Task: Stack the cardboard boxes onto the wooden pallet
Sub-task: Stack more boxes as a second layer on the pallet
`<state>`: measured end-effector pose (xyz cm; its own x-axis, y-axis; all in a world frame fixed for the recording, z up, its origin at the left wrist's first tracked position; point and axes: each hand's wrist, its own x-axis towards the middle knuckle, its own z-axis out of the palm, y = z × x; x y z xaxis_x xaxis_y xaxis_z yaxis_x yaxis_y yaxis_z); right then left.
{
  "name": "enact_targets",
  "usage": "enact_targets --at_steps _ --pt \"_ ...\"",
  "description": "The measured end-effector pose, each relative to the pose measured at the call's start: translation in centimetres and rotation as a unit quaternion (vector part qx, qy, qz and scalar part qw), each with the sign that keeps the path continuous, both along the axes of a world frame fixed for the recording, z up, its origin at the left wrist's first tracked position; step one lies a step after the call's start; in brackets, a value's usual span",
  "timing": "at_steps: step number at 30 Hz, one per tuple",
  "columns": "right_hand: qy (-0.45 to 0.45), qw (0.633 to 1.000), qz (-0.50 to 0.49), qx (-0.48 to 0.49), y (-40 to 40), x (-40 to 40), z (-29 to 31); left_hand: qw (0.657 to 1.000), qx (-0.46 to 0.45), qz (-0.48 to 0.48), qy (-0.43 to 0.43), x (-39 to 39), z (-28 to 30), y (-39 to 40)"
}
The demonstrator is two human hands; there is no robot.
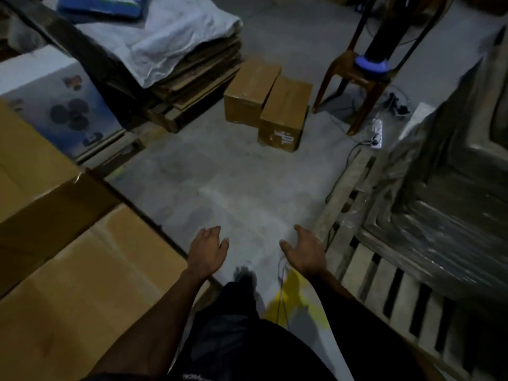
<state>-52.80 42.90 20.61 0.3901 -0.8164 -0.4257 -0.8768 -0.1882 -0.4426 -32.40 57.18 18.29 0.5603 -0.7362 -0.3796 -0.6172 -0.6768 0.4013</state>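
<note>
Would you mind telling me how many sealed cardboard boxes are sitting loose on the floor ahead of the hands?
2: the far box beside the flattened cardboard stack, and the near box touching its right side. Others may be hidden.

We saw two matt brown cardboard boxes [266, 103] on a dull grey concrete floor [220, 182], their tops sealed with slightly shiny tape. The larger cardboard cartons [82, 270] at our left looked smooth, matt and tan. A rough, unfinished wooden pallet [384, 270] lay at the right, its slats pale and dry, bearing a dark load under glossy, wrinkled plastic wrap [445, 215]. Behind, flattened corrugated cardboard sheets [203, 75] were draped with a crumpled white woven sack [176, 37], coarse and matt. The brown chair [354, 75] looked like smooth moulded plastic with a faint sheen.
</note>
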Motion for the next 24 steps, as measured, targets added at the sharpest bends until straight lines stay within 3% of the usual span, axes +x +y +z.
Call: enact_targets --at_steps 13,19,24 --pt "-0.023 0.998 -0.051 0.014 -24.6 11.2 1.7 0.999 -0.021 -0.043 -0.013 11.6 2.3 -26.7" --pt "-0.023 0.999 -0.041 0.024 -39.5 15.8 0.1 0.999 0.004 -0.033 -0.020 16.0 0.1 -40.8" --pt "-0.023 0.999 -0.019 0.036 -52.2 19.5 2.1 1.000 -0.009 -0.008 -0.025 18.9 1.5 -52.7"
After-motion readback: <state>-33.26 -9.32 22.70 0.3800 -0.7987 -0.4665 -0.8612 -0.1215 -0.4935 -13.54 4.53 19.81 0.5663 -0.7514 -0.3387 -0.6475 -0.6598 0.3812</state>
